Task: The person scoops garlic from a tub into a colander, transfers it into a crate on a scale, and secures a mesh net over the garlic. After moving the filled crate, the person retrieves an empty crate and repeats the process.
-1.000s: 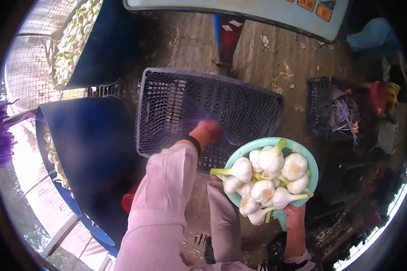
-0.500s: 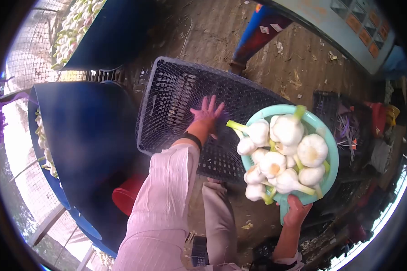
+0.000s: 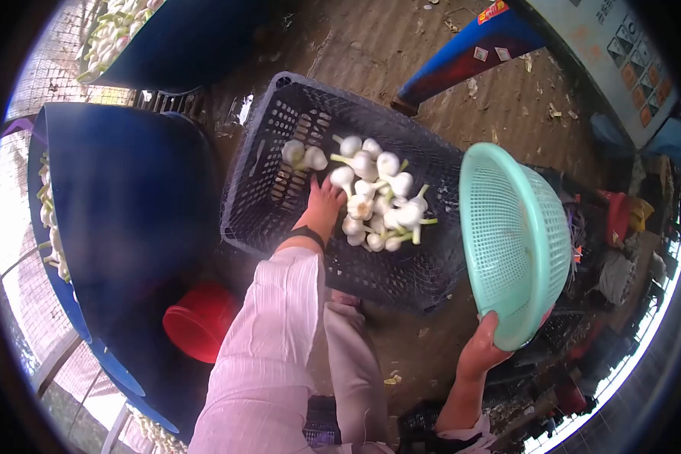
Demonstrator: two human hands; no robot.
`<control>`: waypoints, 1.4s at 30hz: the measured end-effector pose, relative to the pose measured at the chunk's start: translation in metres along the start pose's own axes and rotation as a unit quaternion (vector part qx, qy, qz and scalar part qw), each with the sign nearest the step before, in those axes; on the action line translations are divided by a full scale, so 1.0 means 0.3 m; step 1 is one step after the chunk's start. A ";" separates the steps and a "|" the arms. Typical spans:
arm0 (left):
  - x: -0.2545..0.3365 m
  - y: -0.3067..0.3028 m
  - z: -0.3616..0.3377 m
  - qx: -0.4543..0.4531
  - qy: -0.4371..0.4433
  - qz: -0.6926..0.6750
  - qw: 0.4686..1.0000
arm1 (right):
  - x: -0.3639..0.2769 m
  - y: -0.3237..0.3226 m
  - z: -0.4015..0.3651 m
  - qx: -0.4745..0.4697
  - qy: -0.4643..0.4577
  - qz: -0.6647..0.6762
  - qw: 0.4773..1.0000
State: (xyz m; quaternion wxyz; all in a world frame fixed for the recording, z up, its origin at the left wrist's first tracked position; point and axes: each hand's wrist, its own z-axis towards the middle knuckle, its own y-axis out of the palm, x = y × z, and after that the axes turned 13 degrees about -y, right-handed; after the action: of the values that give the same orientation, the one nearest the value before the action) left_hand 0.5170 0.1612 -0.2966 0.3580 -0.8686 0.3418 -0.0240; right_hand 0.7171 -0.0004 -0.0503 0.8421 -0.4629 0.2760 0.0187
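Several white garlic bulbs (image 3: pixel 382 193) with short green stems lie in a heap inside the dark mesh-lined crate (image 3: pixel 238 174). Two more bulbs (image 3: pixel 304 156) are apart from the heap, toward the crate's left end. My left hand (image 3: pixel 325 203) reaches over the crate beside the heap, fingers spread, holding nothing. At the right, my right hand (image 3: pixel 486 346) grips the lower rim of a mint-green basket (image 3: pixel 499 227). The basket is tipped on its side with its opening toward the crate, and no garlic shows in it.
Large blue barrels (image 3: pixel 129 197) stand at the left, with more garlic behind them. A red bucket (image 3: pixel 197 324) sits below them. A blue post (image 3: pixel 461 57) and a panelled machine (image 3: pixel 609 68) are at the upper right. Dark crates and scraps lie at the right.
The green basket has tipped from upright to its side and moved slightly right. Its garlic is now in the crate. My left hand has moved slightly left and down.
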 end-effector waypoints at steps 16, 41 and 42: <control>-0.184 0.039 -1.126 0.186 0.125 -0.619 0.752 | -0.472 -0.216 -0.241 -0.147 0.500 0.553 0.650; -1.060 2.020 -2.519 0.036 -0.789 -0.611 0.050 | -2.637 0.679 -1.816 -0.581 -0.403 -0.040 0.706; -1.027 2.029 -2.500 0.069 -0.797 -0.594 0.078 | -2.610 0.745 -1.855 -0.582 -0.405 -0.046 0.703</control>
State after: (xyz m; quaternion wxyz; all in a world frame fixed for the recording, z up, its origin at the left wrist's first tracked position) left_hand -0.2843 -0.4152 -0.0658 0.3463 -0.2652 -0.7768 0.4543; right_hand -0.2593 -0.1370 -0.0779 0.4352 -0.8211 -0.1791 0.3231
